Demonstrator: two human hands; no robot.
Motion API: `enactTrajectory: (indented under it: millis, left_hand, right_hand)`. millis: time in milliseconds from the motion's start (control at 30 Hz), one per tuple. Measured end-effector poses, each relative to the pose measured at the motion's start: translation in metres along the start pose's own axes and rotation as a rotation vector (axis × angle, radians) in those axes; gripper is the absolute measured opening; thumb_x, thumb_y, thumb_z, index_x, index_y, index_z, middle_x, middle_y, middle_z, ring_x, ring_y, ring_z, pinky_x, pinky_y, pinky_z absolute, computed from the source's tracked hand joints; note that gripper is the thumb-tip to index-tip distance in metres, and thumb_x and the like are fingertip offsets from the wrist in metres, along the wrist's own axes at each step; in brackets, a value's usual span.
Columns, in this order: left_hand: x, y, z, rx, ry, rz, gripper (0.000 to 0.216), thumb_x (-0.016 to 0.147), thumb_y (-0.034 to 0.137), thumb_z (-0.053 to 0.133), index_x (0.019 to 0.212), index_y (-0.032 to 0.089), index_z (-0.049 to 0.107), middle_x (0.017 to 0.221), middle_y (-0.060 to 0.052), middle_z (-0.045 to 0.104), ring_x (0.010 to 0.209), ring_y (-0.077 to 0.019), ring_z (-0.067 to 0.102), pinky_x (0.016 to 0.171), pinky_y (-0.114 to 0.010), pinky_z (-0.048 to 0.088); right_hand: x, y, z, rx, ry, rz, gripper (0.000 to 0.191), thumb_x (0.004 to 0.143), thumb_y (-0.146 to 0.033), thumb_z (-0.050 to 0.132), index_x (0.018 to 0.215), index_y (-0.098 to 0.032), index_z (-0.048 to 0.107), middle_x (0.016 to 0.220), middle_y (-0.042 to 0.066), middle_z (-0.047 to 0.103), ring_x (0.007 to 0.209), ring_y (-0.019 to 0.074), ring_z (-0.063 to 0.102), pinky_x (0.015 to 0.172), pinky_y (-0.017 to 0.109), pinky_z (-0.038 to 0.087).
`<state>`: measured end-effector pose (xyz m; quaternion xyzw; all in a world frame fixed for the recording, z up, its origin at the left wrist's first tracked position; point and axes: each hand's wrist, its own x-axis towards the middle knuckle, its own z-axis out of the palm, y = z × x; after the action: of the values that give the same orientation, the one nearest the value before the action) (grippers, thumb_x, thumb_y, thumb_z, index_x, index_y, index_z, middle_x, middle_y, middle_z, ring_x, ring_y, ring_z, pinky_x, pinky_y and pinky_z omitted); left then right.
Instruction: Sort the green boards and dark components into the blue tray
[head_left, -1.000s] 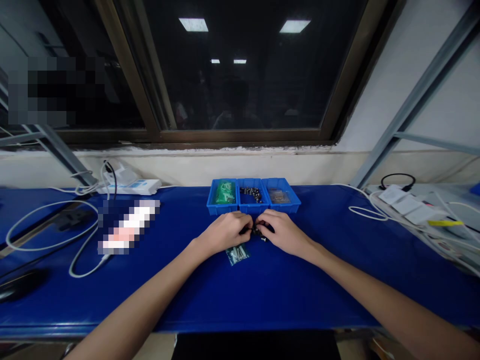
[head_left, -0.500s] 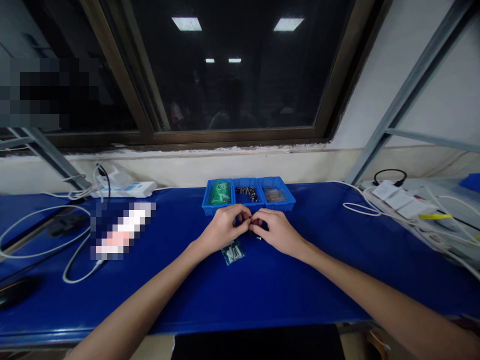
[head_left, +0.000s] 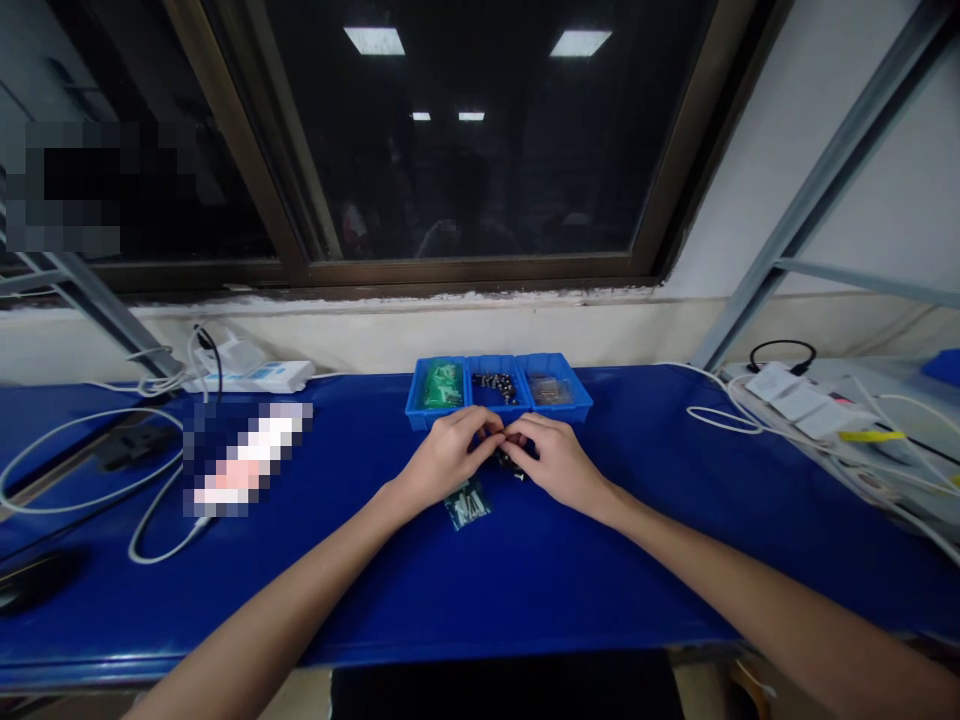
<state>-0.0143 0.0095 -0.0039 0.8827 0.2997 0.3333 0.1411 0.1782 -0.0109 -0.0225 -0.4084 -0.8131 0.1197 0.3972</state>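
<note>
My left hand and my right hand meet at the fingertips just in front of three blue bins. Both are closed in a pinch, and whatever lies between the fingers is too small to make out. Below the fingertips, small dark pieces and a light-ended one lie on the blue table. Beside my left wrist is a small clear bag of silvery screw-like parts. The left bin holds green-tinted bags, the middle one dark round-headed pieces, the right one a clear bag of small parts.
White power strips with cables lie at the back left and right. A blurred-out object with a white cable rests on the left of the table. A black mouse-like object sits at the left edge. Metal posts flank the window.
My fingertips have shifted slightly and lifted a little, so more of the dark pieces beneath them shows. The bins and the bag stay in place.
</note>
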Motion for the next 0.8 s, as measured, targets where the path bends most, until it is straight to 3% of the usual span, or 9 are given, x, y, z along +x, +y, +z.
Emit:
enactTrajectory:
  millis: [800]
  left_hand:
    - [-0.0014, -0.0064, 0.0022, 0.054, 0.024, 0.101, 0.015, 0.099, 0.02, 0.046, 0.106, 0.017, 0.058, 0.099, -0.005, 0.066, 0.091, -0.0151, 0.062, 0.08, -0.03, 0.052]
  right_hand:
    - [0.0014, 0.0032, -0.0002, 0.04, 0.058, -0.008, 0.01, 0.092, -0.019, 0.059, 0.082, -0.019, 0.063, 0.078, 0.0, 0.064, 0.071, 0.0141, 0.059, 0.066, 0.026, 0.044]
